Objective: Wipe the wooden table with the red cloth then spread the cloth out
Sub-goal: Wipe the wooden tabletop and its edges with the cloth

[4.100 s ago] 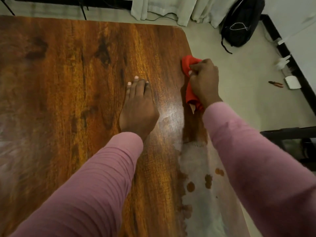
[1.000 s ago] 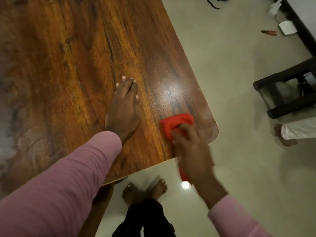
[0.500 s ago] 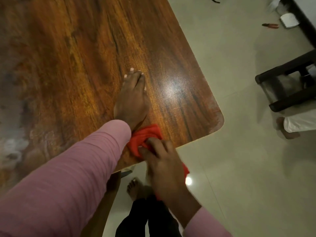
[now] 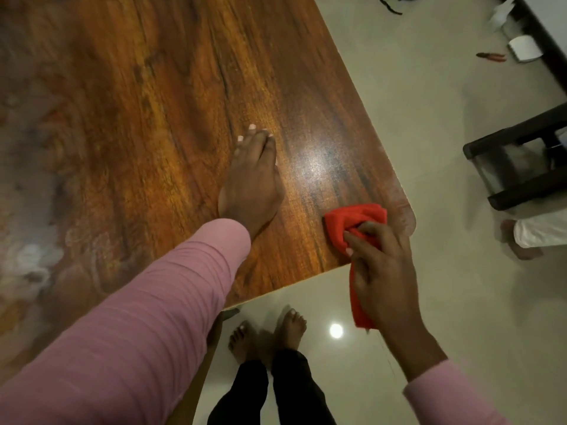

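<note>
Two hands are in use. The left hand (image 4: pixel 250 176) lies flat on the bench (image 4: pixel 153 118), fingers straight, apparently bracing the lean. The right hand (image 4: pixel 380 271) curls round the bunched red cloth (image 4: pixel 352 222), pressing it by the near right corner while a tail hangs over the edge. Half a second earlier the cloth sat beside the left wrist; it has since swept rightward.
</note>
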### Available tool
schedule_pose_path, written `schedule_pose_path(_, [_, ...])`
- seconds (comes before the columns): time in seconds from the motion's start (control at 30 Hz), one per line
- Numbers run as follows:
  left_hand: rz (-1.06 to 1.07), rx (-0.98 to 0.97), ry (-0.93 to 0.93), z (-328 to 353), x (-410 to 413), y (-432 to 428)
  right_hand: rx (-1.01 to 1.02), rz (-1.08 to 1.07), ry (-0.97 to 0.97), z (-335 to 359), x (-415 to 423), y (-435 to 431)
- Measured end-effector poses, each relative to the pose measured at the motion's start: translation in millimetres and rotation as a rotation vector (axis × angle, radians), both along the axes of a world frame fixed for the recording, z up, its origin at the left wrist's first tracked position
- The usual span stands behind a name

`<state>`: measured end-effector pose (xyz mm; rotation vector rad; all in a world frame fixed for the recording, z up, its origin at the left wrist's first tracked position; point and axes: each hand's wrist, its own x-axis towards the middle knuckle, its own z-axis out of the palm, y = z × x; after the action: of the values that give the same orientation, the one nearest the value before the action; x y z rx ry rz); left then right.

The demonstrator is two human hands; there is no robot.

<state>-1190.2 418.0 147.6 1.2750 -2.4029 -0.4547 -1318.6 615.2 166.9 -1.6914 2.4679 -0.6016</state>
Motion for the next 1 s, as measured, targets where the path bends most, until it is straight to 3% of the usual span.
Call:
schedule_pose_path(0.17, [-0.001,0.011,-0.029,-0.4,-2.9,1.1,0.044,-0.185,-0.019,5.6,-70.4,-32.4])
schedule_pose_path(0.37, [0.028,0.033,-0.041,1.1,-3.9,2.2,0.026,-0.137,-0.057,6.0,-98.3,-100.1])
schedule_pose_path(0.6, [0.030,0.051,-0.142,7.3,-14.1,0.5,0.013,-0.036,-0.068,2.9,-84.3,-46.1])
schedule_pose_path(0.83, [0.216,0.014,-0.028,9.0,-108.9,-24.0,0.041,-0.006,-0.156,5.1,-101.0,-69.2])
schedule_pose_path(1.0, [0.273,-0.001,-0.053,-5.0,-132.2,-41.7,0.021,-0.035,-0.186,1.5,-113.8,-106.6])
